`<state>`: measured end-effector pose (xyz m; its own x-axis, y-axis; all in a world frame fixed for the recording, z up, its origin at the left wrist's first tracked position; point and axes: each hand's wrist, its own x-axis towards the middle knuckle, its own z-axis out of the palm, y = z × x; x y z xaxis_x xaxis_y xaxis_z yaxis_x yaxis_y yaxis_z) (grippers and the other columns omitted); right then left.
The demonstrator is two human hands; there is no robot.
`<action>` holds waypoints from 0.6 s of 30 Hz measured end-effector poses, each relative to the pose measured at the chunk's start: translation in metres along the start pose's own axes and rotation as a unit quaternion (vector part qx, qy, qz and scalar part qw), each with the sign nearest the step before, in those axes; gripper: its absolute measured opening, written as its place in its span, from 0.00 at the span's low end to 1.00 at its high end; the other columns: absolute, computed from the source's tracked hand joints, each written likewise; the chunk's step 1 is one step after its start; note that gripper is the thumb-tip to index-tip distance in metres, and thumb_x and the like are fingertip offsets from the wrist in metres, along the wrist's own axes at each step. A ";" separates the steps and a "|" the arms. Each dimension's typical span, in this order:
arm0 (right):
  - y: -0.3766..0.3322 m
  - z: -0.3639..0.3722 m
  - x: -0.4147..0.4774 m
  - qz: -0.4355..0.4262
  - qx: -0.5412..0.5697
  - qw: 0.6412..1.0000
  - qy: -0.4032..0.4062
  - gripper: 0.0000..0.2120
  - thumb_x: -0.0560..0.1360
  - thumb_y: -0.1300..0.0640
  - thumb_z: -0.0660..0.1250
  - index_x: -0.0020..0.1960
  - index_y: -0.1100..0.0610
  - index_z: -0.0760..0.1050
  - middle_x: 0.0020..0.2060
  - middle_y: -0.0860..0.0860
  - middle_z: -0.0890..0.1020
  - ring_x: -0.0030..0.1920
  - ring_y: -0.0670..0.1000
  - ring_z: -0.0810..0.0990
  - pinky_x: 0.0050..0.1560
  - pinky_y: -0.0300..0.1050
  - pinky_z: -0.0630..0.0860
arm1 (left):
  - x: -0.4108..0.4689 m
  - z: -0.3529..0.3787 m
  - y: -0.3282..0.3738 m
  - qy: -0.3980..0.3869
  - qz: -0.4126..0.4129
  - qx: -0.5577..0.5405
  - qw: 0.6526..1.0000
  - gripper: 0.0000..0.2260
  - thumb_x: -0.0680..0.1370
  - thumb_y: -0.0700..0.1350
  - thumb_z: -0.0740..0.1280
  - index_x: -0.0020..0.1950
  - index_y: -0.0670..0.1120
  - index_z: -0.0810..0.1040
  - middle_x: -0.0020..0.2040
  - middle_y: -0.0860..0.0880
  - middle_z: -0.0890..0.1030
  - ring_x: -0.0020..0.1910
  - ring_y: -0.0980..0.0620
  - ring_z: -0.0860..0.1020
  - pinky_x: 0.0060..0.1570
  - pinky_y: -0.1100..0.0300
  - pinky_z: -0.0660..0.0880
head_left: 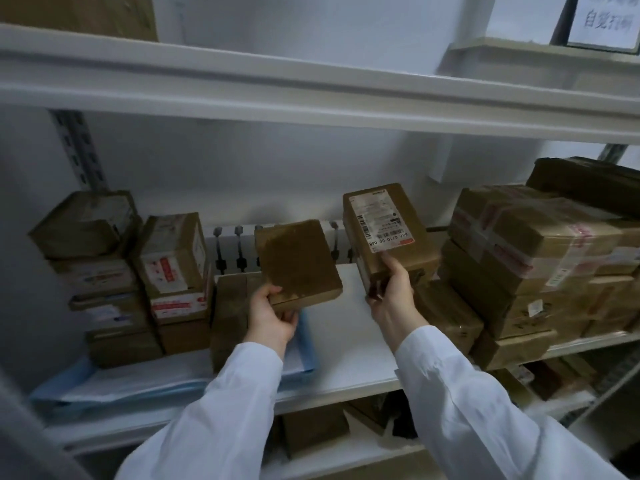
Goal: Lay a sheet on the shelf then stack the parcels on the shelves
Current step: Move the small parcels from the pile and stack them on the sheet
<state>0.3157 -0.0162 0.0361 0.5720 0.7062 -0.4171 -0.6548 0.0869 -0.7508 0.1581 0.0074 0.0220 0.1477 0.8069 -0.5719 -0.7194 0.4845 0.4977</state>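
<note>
White sleeves (485, 403) reached in low; the left hand (270, 320) clamped a plain brown parcel (298, 265), the right hand (394, 299) gripped a labelled parcel (384, 226), both above the bare shelf (346, 341) between stacked boxes (519, 258). A blue sheet (114, 382) lay left, under more parcels.

Middle shelf (346, 358) carrying parcels at both ends, bare gap sitting between. Left stacks (114, 271) standing on sheet (138, 379), which is lying across shelf's left part. Right stacks (536, 265) piling higher, reaching toward upper shelf (311, 84). Left hand (272, 318) holding plain parcel (298, 265) over gap (near sheet's right edge); right hand (394, 299) holding labelled parcel (388, 230) just beside it, nearer right stacks. More parcels (315, 431) lying on shelf below.
</note>
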 end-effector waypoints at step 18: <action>0.066 0.070 -0.038 0.093 -0.016 0.988 -0.119 0.34 0.71 0.49 0.71 0.72 0.52 0.61 0.66 0.55 0.74 0.66 0.59 0.71 0.69 0.58 0.65 | 0.003 -0.065 0.068 0.136 0.037 0.078 0.987 0.18 0.75 0.39 0.68 0.64 0.45 0.71 0.59 0.42 0.72 0.66 0.41 0.69 0.63 0.48 0.69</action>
<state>0.2162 0.0117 0.0381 0.3084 0.8539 -0.4191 -0.7195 -0.0788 -0.6900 0.0656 0.0205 0.0115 -0.1030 0.7319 -0.6736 -0.6044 0.4918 0.6267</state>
